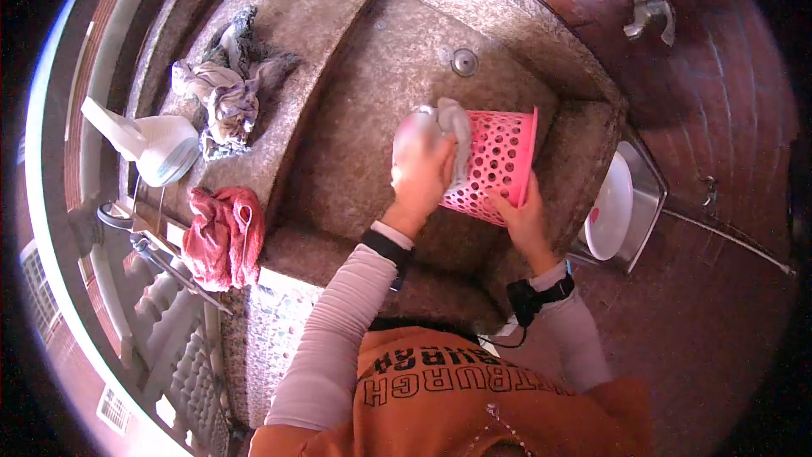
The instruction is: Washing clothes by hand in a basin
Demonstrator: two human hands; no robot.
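My right hand (523, 222) grips the rim side of a pink perforated plastic basket (498, 149), tilted on its side inside a stone wash basin (361, 158). The basket's rim faces right. At its other end, my left hand (419, 171) is closed around a greyish cloth (453, 130) and presses against the basket. A blurred pinkish-white patch shows by the left fingers; I cannot tell what it is. The fingertips of the left hand are partly hidden.
A metal drain (464, 62) sits in the basin floor, with a tap (650, 16) on the wall. Crumpled rags (228, 89), a white plastic container (162, 146) and a red cloth (222, 238) lie on the left ledge. A white plate (609, 206) rests on a metal tray (647, 203) at right.
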